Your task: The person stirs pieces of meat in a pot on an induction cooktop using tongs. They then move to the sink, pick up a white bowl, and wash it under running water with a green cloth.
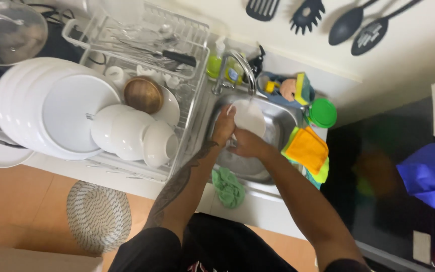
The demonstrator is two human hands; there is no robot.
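The drying rack (187, 108) to the left of the sink is already well filled, which suggests most of the washing is done: a row of large white plates (51, 111) stands on edge, then 3 white bowls (132, 133) lie tipped on their sides, and behind them sits 1 wooden bowl (143, 94). Utensils lie in the rack's upper tray, too tangled to count. In the steel sink (283, 123) only 1 item shows in hand, a white plate (250, 117), held tilted under the faucet (237, 68) with water running onto it. My judgement is that this plate is at the rinsing stage and not yet racked; whether more dishes wait low in the basin I cannot tell, since the arms cover it.

Both forearms reach forward and down from the lower edge of the view and meet over the basin. The left hand (224, 126) grips the plate's left rim, fingers curled around the edge, wrist raised. The right hand (247, 146) sits just below the plate, touching its lower edge, fingers closed toward it; whether it also pinches a sponge or cloth is hidden.

Smaller things nearby: an orange cloth (307, 148) on the sink's right ledge, a green cloth (229, 187) draped over the front edge, and a round green lid (322, 113) by the back corner.
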